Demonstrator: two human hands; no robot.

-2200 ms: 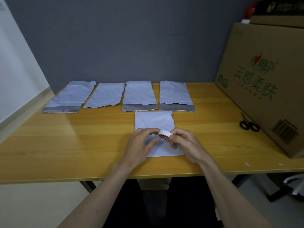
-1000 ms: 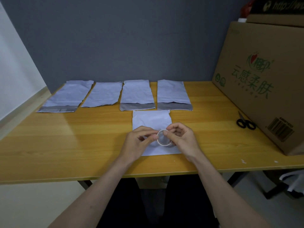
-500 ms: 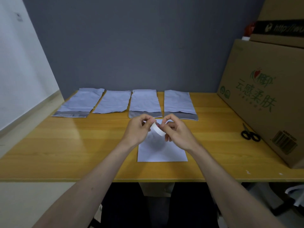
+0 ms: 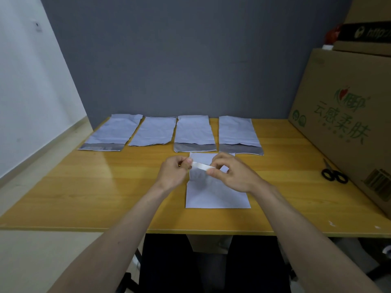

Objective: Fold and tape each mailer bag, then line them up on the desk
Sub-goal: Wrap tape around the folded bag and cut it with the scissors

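A white folded mailer bag (image 4: 218,196) lies flat on the wooden desk (image 4: 105,187) in front of me. Both hands hover just above its far half. My left hand (image 4: 172,174) pinches the free end of a white tape strip (image 4: 200,165). The strip runs to my right hand (image 4: 234,176), whose fingers curl round the tape roll, which is mostly hidden in that hand. Several more mailer bags (image 4: 194,132) lie side by side in a row along the back of the desk, some showing a grey flap at the near end.
A large cardboard box (image 4: 349,127) stands on the desk's right side, with another box stacked on it. Black-handled scissors (image 4: 334,175) lie beside it. A grey wall closes off the back of the desk and a white wall runs along the left.
The hands rose off the folded bag with the roll. They have drawn apart, so a short strip of tape is stretched between them.
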